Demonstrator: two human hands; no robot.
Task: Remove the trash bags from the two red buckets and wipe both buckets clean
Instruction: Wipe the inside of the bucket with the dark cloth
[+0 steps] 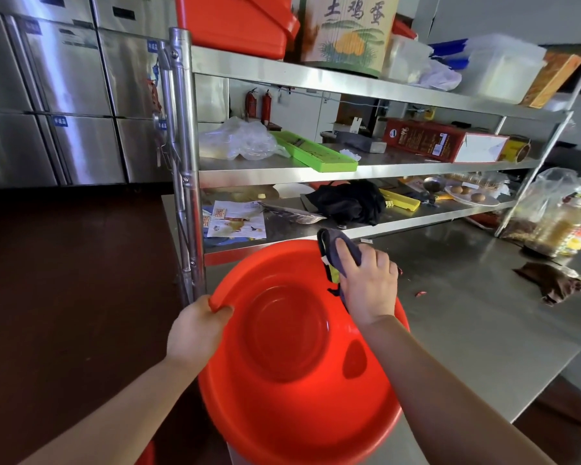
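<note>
A red bucket (292, 380) sits tilted at the steel counter's left end, its bare inside facing me with no bag in it. My left hand (195, 333) grips its left rim, thumb curled over the edge. My right hand (366, 283) presses a dark grey cloth (346, 250) with a yellow patch against the upper right of the rim, fingers laid fairly flat over it. A sliver of a second red thing (146, 454) shows at the bottom edge, below the counter.
A steel shelf rack (366, 169) stands just behind the bucket, loaded with boxes, plastic bags, a green tray (312, 152) and a black bundle (349, 201). A brown rag (550, 283) and bagged bottles (557, 216) sit on the counter (467, 313) at right. Steel fridges (64, 95) line the left.
</note>
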